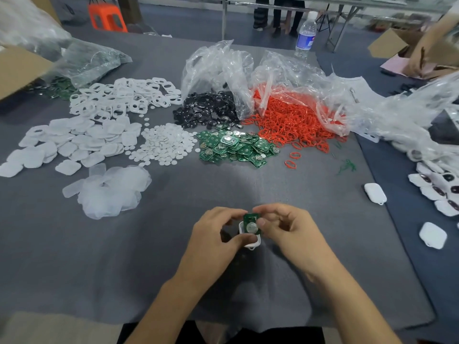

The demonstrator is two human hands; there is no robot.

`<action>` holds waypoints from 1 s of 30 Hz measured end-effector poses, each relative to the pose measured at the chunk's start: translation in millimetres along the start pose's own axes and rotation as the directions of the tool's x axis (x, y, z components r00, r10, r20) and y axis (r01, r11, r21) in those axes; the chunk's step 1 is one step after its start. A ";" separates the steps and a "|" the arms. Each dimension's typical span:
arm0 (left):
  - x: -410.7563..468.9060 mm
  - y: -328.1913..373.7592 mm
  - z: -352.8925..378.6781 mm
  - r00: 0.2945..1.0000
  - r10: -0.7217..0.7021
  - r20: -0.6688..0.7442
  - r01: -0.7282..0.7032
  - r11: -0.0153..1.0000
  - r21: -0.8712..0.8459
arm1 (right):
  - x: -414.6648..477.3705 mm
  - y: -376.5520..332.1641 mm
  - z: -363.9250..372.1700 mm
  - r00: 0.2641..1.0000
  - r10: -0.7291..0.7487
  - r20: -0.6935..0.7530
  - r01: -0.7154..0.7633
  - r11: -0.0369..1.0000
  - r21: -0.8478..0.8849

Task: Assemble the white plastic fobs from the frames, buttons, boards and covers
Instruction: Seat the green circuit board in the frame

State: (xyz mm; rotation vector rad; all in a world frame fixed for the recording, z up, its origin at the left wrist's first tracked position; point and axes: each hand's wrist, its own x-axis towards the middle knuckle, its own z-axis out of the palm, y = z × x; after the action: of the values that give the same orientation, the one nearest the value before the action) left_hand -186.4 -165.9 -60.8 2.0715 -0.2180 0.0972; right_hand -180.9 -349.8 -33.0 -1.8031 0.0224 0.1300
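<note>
Crowding the table (pixel 223 189): boards (pixel 236 147), red rings (pixel 293 122), covers (pixel 74 140).

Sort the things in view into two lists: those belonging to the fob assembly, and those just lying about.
Job: white frames, white covers, green boards, black buttons, the held half-built fob.
Lying about: water bottle, orange stool, cardboard box.

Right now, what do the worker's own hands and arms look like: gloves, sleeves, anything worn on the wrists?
Both are bare: the left hand and right hand wear no gloves, and no ring shows on the visible fingers. Neither wrist carries a watch or band. The forearms run uncovered to the picture's bottom edge, so no sleeve shows. A dark garment shows below them.
</note>
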 end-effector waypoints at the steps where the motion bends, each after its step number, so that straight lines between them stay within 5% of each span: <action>1: -0.1 -0.9 -0.4 1.000 0.023 -0.010 -0.022 0.999 0.038 | 0.0 -0.4 -2.5 1.000 -0.013 0.017 0.014 0.998 -0.062; 7: 0.0 -5.1 -0.2 0.995 0.095 -0.032 -0.091 0.991 0.097 | 2.4 -2.8 -17.0 0.969 -0.190 0.157 0.243 0.845 -0.476; 14: 1.2 -11.6 0.0 0.992 0.121 -0.038 -0.117 0.988 0.103 | 0.6 0.8 -20.2 0.907 -0.353 0.228 0.420 0.763 -0.491; 22: 1.0 -15.1 0.3 0.988 0.150 -0.036 -0.144 0.980 0.140 | 0.3 3.2 -23.0 0.882 -0.362 0.302 0.468 0.750 -0.467; 30: -2.7 -17.1 -5.0 0.990 0.036 0.135 -0.065 0.975 0.213 | 3.3 9.9 -32.5 0.869 -0.424 0.255 0.493 0.696 -0.522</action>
State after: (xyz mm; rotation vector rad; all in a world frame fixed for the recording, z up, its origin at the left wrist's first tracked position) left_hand -185.6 -153.1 -73.5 2.2927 -0.3540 0.0171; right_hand -176.0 -383.5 -35.4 -2.3451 -0.6192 -0.1407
